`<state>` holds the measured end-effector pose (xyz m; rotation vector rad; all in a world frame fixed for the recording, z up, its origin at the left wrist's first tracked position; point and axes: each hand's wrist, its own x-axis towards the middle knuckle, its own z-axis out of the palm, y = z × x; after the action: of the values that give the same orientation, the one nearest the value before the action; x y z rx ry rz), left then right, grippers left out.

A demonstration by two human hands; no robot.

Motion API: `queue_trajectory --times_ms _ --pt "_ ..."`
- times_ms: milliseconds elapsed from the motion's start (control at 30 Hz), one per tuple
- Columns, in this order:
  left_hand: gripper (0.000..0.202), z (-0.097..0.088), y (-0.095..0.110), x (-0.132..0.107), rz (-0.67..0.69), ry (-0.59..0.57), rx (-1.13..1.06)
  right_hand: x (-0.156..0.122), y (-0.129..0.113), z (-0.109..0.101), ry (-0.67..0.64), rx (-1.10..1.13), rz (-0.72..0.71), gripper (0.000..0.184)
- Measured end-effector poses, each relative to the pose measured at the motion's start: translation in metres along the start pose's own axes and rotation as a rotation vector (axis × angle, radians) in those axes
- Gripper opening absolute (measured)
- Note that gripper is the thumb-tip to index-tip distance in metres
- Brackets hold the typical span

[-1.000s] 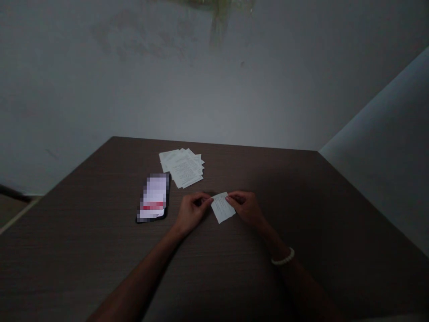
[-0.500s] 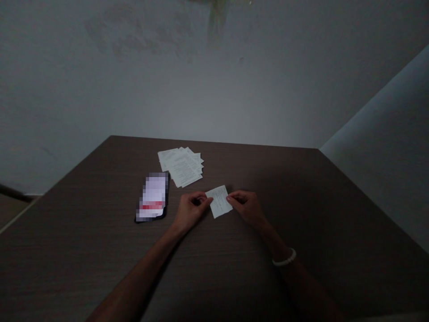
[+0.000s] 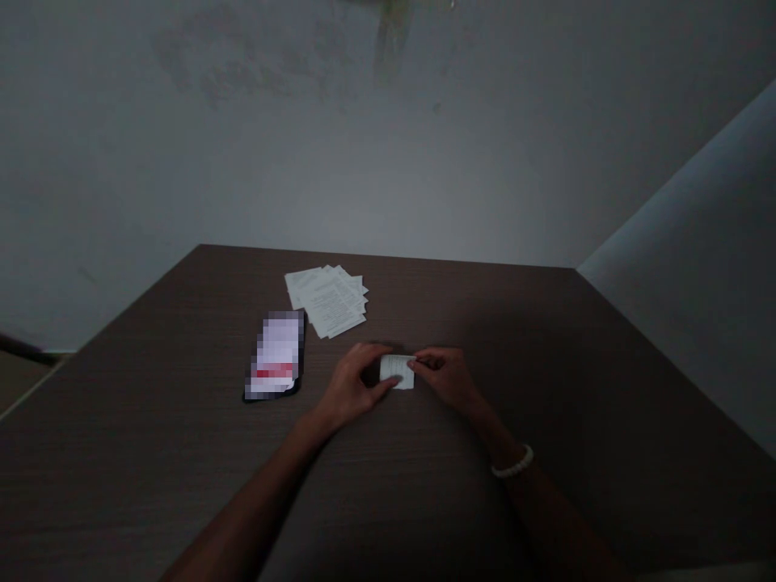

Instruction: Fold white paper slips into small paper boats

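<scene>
The left hand [image 3: 350, 384] grasps a small printed paper slip [image 3: 397, 368] from its left side, with the thumb on the near part and the fingers at the far edge. The right hand [image 3: 449, 377] pinches the same slip at its right edge, between thumb and fingers. The slip is in the middle of the brown table [image 3: 364, 493], between both hands. Farther and to the left lies a fanned pile of printed papers [image 3: 332, 301]. Near this pile, on its left, a smartphone [image 3: 276, 352] lies with a lit, pixelated screen. A pale beaded bracelet [image 3: 514, 465] is around the right wrist.
</scene>
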<state>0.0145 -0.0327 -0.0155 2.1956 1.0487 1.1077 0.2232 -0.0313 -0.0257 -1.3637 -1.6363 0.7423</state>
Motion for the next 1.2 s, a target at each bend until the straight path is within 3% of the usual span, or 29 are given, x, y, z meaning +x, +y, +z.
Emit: queue_trajectory --times_ms 133,367,567,767,1033,1200 --pt "0.037 0.001 0.001 -0.002 0.134 -0.021 0.077 0.000 -0.002 0.000 -0.020 0.098 0.035 0.014" --pt "0.042 0.000 -0.002 -0.006 0.353 -0.097 0.403 0.000 -0.003 -0.004 -0.064 0.215 0.093 0.013" --pt "0.032 0.004 -0.003 -0.008 0.376 -0.039 0.396 0.001 -0.005 -0.007 -0.101 0.244 0.127 0.017" --pt "0.016 0.003 0.003 -0.005 0.164 0.009 0.091 0.001 -0.008 -0.008 -0.153 0.190 0.085 0.018" --pt "0.017 0.007 0.012 0.000 -0.343 0.112 -0.184 -0.003 -0.012 -0.004 -0.108 0.252 0.043 0.028" --pt "0.019 0.010 0.019 0.004 -0.471 0.161 -0.298 -0.006 -0.013 0.002 -0.063 0.245 0.029 0.030"
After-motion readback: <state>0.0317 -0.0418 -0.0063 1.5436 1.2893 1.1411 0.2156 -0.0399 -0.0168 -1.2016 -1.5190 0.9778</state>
